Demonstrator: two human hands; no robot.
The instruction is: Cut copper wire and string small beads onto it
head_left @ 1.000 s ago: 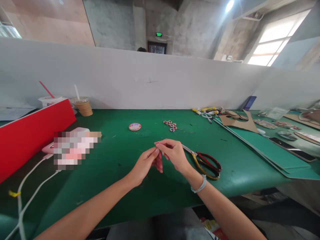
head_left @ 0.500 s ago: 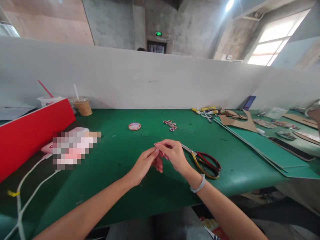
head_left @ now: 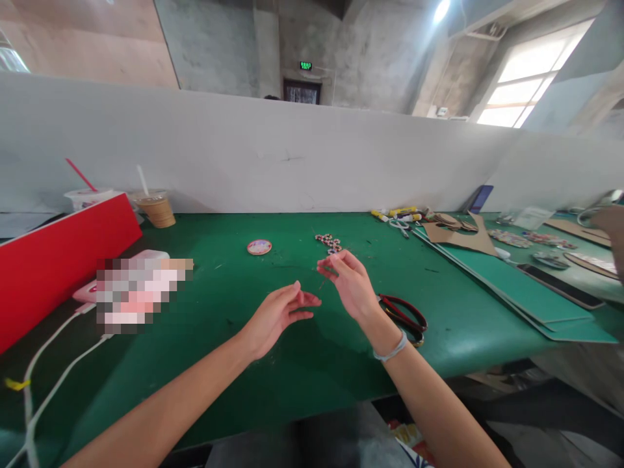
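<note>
A red board [head_left: 63, 273] stands slanted at the left edge of the frame, partly hiding a clear cup [head_left: 92, 197] with a red straw [head_left: 80, 174]. A brown cup [head_left: 158, 213] with a white straw [head_left: 142, 181] is just right of it. Below, a pink object [head_left: 156, 256], mostly blurred out, lies near white cables [head_left: 31, 437]. Centre right on the green tabletop [head_left: 205, 292] are yellow markers [head_left: 403, 212], cut cardboard [head_left: 481, 237], teal sheets [head_left: 521, 286] and a dark phone [head_left: 560, 286]. Above the pale partition [head_left: 219, 149] glow an exit sign [head_left: 305, 65] and, upper right, a window [head_left: 529, 78].

It looks like a craft workshop: below the fingers [head_left: 341, 261] runs a green worktable [head_left: 209, 370], with scissors [head_left: 409, 305] right of them and cut cardboard [head_left: 480, 240] farther right. Beyond them stand a partition [head_left: 273, 156] and bare concrete walls [head_left: 380, 58].
</note>
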